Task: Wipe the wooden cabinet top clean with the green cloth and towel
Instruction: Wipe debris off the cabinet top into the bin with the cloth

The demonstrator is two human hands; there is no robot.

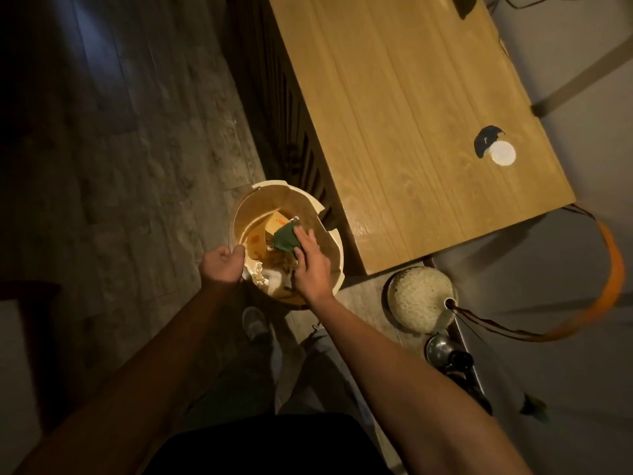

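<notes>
The wooden cabinet top (pixel 411 114) stretches across the upper right, with a wet sheen near its front corner. Beside it on the floor stands a cream bin (pixel 337 234) lined with a brown paper bag and holding scraps of paper. Over the bin, my right hand (pixel 310 265) holds the green cloth (pixel 284 238) with its fingers wrapped round one side of it. My left hand (pixel 222 265) grips the bin's left rim, its fingers curled over the edge. No towel is in view.
On the cabinet's far right lie a white disc (pixel 502 152) and a dark patch (pixel 483 140). A round textured lamp shade (pixel 423 299) and a metal object (pixel 440 347) sit on the floor at right, with an orange cord (pixel 613 269). My shoe (pixel 255 323) is below the bin.
</notes>
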